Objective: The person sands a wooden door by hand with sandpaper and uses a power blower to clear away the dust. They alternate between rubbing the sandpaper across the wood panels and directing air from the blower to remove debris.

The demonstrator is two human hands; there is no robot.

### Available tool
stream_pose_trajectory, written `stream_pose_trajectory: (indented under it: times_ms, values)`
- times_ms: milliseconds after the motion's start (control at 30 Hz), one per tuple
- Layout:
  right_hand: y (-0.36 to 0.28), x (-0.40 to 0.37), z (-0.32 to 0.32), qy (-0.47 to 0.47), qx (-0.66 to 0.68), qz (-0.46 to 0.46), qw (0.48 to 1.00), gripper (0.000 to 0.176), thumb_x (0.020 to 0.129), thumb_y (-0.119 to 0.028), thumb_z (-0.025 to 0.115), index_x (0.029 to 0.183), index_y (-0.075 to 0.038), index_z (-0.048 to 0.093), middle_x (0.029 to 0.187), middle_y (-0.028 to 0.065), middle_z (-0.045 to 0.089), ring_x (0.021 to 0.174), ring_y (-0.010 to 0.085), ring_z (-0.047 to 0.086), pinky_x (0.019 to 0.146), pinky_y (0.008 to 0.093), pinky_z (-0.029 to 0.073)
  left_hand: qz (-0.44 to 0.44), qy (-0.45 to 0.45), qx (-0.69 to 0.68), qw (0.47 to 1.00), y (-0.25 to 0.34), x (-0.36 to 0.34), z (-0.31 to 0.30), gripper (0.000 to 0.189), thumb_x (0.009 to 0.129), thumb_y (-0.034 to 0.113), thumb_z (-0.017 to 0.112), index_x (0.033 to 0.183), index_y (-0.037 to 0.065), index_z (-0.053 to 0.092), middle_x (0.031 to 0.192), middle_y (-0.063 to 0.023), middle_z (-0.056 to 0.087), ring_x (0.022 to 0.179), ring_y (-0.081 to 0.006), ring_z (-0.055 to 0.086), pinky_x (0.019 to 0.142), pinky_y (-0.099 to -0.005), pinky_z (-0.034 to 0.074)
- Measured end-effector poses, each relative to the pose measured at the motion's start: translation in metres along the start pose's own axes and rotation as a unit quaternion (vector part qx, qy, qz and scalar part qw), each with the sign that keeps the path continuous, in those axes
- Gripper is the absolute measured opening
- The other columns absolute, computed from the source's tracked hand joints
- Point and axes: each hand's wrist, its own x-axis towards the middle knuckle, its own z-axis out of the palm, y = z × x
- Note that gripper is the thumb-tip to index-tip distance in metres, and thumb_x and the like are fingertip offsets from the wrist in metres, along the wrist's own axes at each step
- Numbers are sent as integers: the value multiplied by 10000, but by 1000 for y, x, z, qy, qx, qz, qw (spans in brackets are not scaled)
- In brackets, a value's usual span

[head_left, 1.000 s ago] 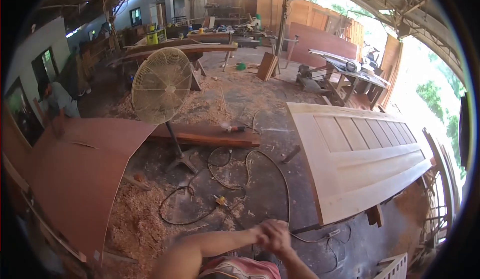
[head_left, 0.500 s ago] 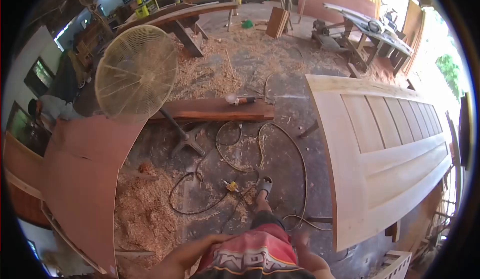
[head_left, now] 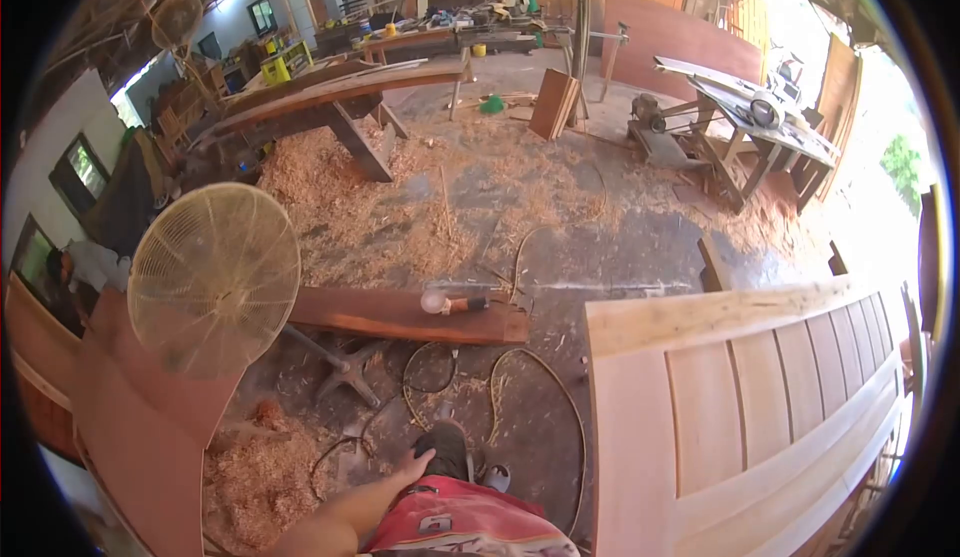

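1. Left hand lies on the thigh, lower centre — can't tell if clenched; right hand out of view.
2. Cord loops near the foot, lower centre — could snag a step.

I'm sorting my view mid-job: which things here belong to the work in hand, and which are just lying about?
Probably the job's:
panelled door, close at right
plank, ahead
handheld tool, lying on the plank

Probably just lying about:
heap of shavings
leaning boards, farther off
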Motion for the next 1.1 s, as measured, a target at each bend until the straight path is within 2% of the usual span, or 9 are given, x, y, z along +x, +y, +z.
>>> stream_pose_trajectory:
  times_ms: [267,367,467,567,667,733,867,1000,1100]
  values:
    - [-118,110,-64,-71,164,-74,981,460,1067,-295,547,1440,-27,569,1426,163,614,1338,279,567,1111,403,445,-2,-170,84,982,81,132,-16,948,943,632,595,1503,-112,420,1523,-306,481,1429,-356,476,1190,-408,364]
    - [-160,175,-95,-84,203,-77,973,446,1079,-269,545,1451,-23,559,1429,158,613,1341,269,565,1114,396,441,63,-384,179,904,163,195,-70,891,997,578,565,1543,-95,360,1577,-263,432,1470,-324,424,1220,-372,320]
    - [-237,235,-145,-132,191,-319,919,524,1058,-385,565,1463,-52,563,1438,170,611,1336,291,568,1134,438,414,47,-268,-287,919,254,212,-97,781,1055,507,519,1571,-52,344,1596,-204,435,1494,-278,390,1249,-360,261]
    - [-299,292,-204,-149,-64,-64,985,604,1040,-463,537,1476,-45,541,1480,217,556,1356,377,532,1146,473,399,-15,-388,-127,913,285,273,-136,614,1062,375,514,1560,28,418,1603,-140,447,1482,-217,408,1223,-363,293]
    - [-333,348,-248,-37,-290,-107,950,644,1050,-497,507,1481,-19,515,1504,230,526,1367,392,522,1146,476,403,5,-231,437,869,372,319,-190,713,949,609,641,1446,102,577,1534,-221,504,1434,-423,452,1194,-485,362]
    - [-361,372,-251,-33,68,-315,946,657,1066,-505,477,1484,1,499,1503,225,530,1373,374,521,1151,463,404,179,-145,245,942,390,356,-187,599,934,462,658,1392,80,603,1331,-192,665,1238,-394,619,1067,-490,462]
    - [-325,466,-261,-192,49,-349,916,632,1070,-513,465,1479,-34,525,1496,213,544,1396,367,502,1164,451,393,93,-192,203,956,460,382,-194,601,918,443,678,1387,75,604,1309,-183,675,1217,-382,632,1049,-489,474]
    - [-327,528,-366,-151,-264,53,951,605,1046,-545,497,1410,-73,601,1343,223,660,1216,383,642,1055,453,480,70,-184,375,906,540,414,-226,605,902,425,698,1383,71,605,1287,-174,684,1195,-370,644,1031,-489,485]
    - [-374,575,-371,-47,108,-256,959,608,1042,-517,524,1408,-35,583,1343,222,660,1228,398,627,1059,489,469,130,-180,520,825,634,455,-211,608,890,411,713,1380,68,606,1270,-167,691,1179,-362,654,1018,-488,493]
